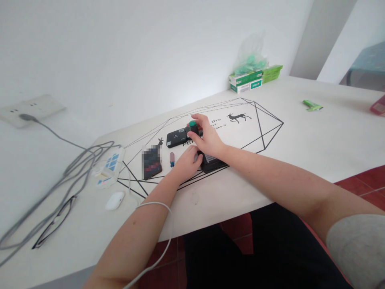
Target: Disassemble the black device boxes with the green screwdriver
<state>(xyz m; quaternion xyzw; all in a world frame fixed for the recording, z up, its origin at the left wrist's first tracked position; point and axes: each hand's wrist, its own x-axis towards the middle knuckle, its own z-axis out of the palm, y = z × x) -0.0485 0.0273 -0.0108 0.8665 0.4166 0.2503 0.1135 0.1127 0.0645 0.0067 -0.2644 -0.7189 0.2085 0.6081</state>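
Observation:
My right hand (210, 136) reaches over the middle of the table, its thumb and fingers curved round a small dark object with a green top (192, 123). Lower down, my left hand (189, 162) rests with curled fingers at the left edge of a flat black device (212, 163); whatever its fingertips hold is hidden. Part of the black device lies under my right wrist. A black box-like case (176, 138) lies just left of the green-topped object. Beside my left hand is a short tool-like piece with a pinkish body and a blue end (172, 159).
A blurred-out phone (152, 162) lies left of the hands. Farther left are a power strip (110, 166), grey cables (81, 160), a white case (115, 200) and glasses (55, 220). A white cable crosses my left forearm. Green boxes (246, 78) stand at the wall; a green packet (313, 105) lies right.

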